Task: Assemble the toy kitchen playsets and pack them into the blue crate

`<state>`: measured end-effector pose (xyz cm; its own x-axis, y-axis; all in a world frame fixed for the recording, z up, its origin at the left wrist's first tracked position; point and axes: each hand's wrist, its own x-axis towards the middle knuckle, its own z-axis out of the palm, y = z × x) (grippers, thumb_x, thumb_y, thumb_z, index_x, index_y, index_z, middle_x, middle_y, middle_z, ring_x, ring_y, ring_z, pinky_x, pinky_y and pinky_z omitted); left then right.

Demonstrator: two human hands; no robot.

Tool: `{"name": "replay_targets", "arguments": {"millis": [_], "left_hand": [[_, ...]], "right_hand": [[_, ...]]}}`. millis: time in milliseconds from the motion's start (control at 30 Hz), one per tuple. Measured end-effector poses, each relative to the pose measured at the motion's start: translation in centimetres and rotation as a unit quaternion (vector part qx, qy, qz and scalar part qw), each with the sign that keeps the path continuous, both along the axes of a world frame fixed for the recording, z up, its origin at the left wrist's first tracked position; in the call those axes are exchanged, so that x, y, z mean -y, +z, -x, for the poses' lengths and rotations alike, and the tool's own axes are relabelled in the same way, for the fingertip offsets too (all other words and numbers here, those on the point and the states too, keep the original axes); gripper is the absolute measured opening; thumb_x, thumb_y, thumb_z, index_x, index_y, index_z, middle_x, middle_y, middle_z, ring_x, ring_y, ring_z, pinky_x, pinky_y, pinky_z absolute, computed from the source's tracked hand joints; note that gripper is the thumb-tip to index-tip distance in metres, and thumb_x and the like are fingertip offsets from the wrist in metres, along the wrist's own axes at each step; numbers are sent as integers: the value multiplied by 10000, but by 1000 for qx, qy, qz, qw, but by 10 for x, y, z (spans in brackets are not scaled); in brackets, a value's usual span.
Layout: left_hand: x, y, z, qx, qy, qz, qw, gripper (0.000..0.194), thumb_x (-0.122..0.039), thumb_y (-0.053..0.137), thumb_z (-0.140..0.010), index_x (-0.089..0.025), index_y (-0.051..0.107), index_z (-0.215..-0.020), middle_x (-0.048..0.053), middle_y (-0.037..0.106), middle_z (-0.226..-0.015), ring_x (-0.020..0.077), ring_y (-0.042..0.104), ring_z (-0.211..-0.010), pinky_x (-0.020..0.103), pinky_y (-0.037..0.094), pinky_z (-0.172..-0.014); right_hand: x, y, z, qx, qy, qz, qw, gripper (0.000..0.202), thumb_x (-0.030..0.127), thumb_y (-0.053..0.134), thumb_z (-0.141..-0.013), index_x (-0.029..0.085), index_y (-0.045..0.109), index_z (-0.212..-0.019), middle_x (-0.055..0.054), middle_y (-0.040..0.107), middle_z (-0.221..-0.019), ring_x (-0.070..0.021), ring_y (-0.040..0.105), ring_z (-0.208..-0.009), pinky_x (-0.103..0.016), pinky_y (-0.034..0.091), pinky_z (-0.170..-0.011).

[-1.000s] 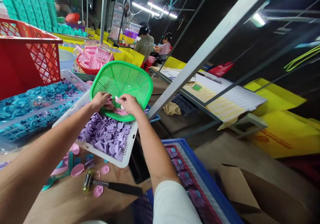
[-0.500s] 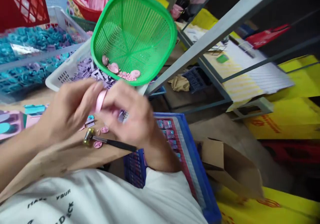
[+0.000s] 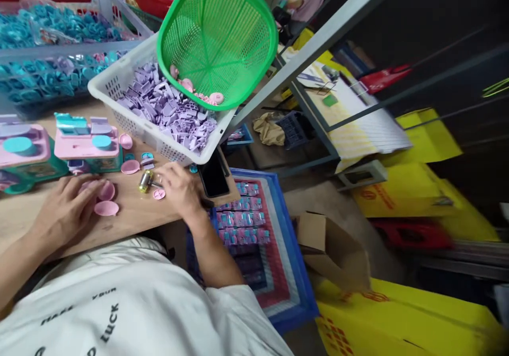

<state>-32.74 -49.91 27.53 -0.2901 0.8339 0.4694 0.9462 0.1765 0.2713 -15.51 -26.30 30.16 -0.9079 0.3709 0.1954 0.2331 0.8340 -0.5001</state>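
My left hand (image 3: 67, 205) rests palm down on the wooden table (image 3: 147, 213), fingers spread over pink round pieces (image 3: 106, 190). Another pink oval piece (image 3: 106, 208) lies just beside its fingertips. My right hand (image 3: 180, 187) is lowered over the hammer (image 3: 146, 181), whose yellowish head shows left of the fingers; the curled fingers cover the handle. A small pink disc (image 3: 159, 193) lies under the handle. Beyond the hands stand pink and teal toy units (image 3: 88, 146), with a pink oval part (image 3: 130, 166) and small teal and purple parts (image 3: 147, 159) nearby.
A white basket (image 3: 131, 125) of purple parts stands behind the hands, with a green basket (image 3: 218, 37) tilted over it. A phone (image 3: 213, 175) lies at the table's right edge. A grey metal post (image 3: 310, 59) rises beside it. A blue crate (image 3: 284, 228) sits below right.
My hands have come apart and down to the table. The pink ring-like piece between them is no longer seen there. My right hand has reached the hammer. The view has shifted.
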Motion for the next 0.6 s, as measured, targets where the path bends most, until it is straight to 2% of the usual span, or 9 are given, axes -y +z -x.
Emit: {"name": "replay_targets", "arguments": {"millis": [67,133,200,333,467,533,600], "left_hand": [[1,-1,-1,-31,7,1,1000,316,-287,490,-1017,-189,731,-1197,151,727,-1196,284,607,-1014,434,528,-909],[2,-2,-3,-45,12,-6,999,318,-314,491,-1030,-183,733,-1188,147,735,-1185,273,606,-1017,431,526,-920],[2,-2,-4,-49,3,-20,999,338,-355,499,-1031,-199,739,-1209,139,740,-1184,267,611,-1019,428,527,-920],[3,-2,-7,-64,-68,-38,995,399,-397,543,-1030,-256,690,-1373,117,745,-1195,261,636,-1032,418,542,-910],[1,-1,-7,-64,-114,-45,990,588,-383,576,-1022,-402,452,-1597,72,734,-1300,290,669,-1106,493,552,-961],[-1,-2,-5,-57,-137,-35,988,621,-375,517,-1029,-510,362,-1616,3,728,-1347,309,680,-1138,539,550,-973],[-1,-5,-2,-34,-143,-36,989,628,-356,501,-1008,-597,369,-1573,-101,693,-1405,321,678,-1172,577,534,-995]], "right_hand": [[-22,-3,-8,45,-4,-19,999,314,166,533,-1052,241,778,-1235,-86,678,-1185,-186,657,-1102,-274,509,-1003],[-35,-8,-13,78,28,-33,996,283,241,585,-1051,259,781,-1254,-79,662,-1195,-183,647,-1108,-266,501,-977],[-39,-10,-14,96,49,-46,993,273,321,609,-1049,274,790,-1248,-70,653,-1172,-179,643,-1089,-259,494,-945],[-34,-5,-11,122,32,-70,990,280,397,610,-1047,309,799,-1233,-43,649,-1124,-151,647,-1011,-232,477,-869],[-32,0,-4,131,37,-84,987,263,400,632,-1035,332,798,-1228,-37,658,-1173,-151,663,-1016,-229,468,-851],[-35,-1,0,119,54,-80,988,229,364,663,-1022,335,807,-1198,-32,671,-1197,-152,672,-1038,-223,468,-850],[-39,-3,3,98,61,-77,990,202,339,682,-1012,327,817,-1161,-26,693,-1189,-148,680,-1035,-213,469,-831]]}}
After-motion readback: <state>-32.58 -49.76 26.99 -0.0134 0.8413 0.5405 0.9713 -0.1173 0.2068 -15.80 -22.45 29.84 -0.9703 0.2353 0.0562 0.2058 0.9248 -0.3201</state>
